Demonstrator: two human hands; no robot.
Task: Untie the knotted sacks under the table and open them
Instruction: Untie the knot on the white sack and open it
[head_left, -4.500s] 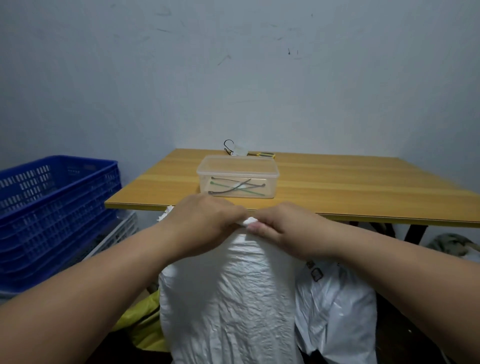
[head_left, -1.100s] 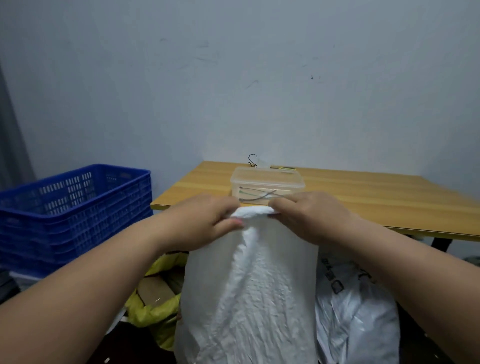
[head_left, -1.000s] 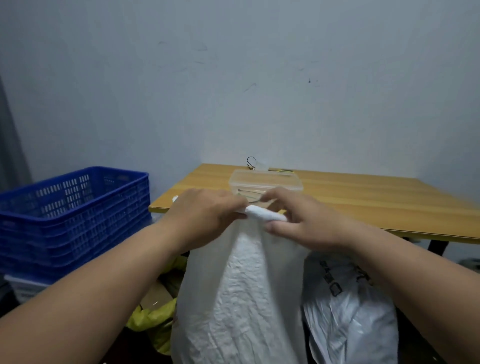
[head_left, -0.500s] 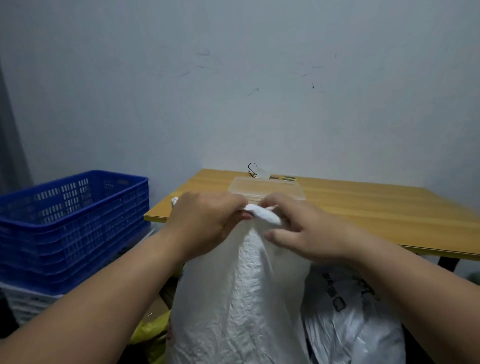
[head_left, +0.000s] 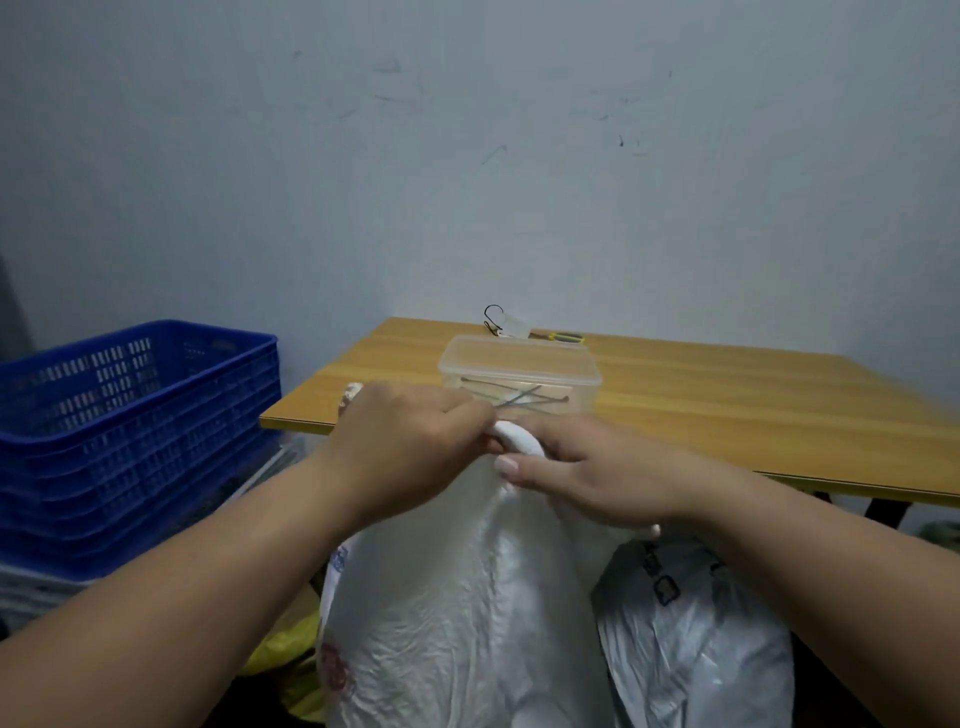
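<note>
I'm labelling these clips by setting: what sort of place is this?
Probably a storeroom or plain back room: a bare scuffed wall, a stacked blue crate, a wooden table, and tied sacks standing on the floor in front of it.

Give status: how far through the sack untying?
Done: nothing looks open yet. In hand: the left hand and right hand both pinch the twisted knot atop the crinkled white plastic sack, whose mouth is still gathered shut. Left: finish this knot, spread the sack open, then the grey-white printed sack beside it; its top is hidden.
</note>
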